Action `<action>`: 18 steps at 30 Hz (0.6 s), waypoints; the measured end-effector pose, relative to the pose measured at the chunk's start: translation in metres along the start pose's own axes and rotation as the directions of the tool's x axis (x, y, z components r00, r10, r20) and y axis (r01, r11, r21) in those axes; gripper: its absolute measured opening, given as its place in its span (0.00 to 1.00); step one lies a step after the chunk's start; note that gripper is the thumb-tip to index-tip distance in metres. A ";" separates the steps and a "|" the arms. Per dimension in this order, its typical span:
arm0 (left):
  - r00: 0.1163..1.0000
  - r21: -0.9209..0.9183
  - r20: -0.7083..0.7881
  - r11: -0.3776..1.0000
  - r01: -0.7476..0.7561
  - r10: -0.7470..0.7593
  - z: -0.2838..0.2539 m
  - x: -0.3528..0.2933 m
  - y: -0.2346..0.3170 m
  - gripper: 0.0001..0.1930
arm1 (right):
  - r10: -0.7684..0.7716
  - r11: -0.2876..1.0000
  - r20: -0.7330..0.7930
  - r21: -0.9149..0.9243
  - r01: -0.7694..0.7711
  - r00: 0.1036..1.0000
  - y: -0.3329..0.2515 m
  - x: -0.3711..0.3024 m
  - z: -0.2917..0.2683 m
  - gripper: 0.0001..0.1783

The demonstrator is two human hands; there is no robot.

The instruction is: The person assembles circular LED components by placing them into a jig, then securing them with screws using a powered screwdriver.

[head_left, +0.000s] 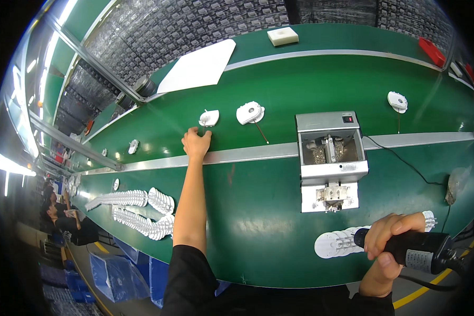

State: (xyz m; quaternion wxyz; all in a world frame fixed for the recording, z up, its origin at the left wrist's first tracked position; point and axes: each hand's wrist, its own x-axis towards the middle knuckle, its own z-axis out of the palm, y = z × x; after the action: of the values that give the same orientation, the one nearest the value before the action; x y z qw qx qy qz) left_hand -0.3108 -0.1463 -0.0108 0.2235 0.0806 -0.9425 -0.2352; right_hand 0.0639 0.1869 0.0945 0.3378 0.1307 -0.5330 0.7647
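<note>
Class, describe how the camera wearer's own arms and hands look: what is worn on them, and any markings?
The left hand and right hand are bare, with no gloves, rings or watch visible. The left sleeve is black, loose and short, leaving the forearm uncovered. The right sleeve, also black, barely shows. No markings are visible on either sleeve.

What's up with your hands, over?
Left hand at a white part's near edge, contact unclear. Right hand gripping black power tool. Silver machine stands apart, right of left hand.
</note>
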 end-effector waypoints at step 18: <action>0.783 -0.422 0.277 0.802 -0.422 0.558 -0.129 -0.066 0.022 0.08 | -0.024 1.000 0.230 -0.003 0.026 0.973 -0.004 -0.001 -0.012 0.23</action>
State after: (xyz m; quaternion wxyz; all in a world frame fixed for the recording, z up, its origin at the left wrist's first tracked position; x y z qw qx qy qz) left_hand -0.1943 -0.1624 0.0760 0.0968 -0.2586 -0.9002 -0.3368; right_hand 0.0692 0.1982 0.0926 0.2839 0.2241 -0.5690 0.7385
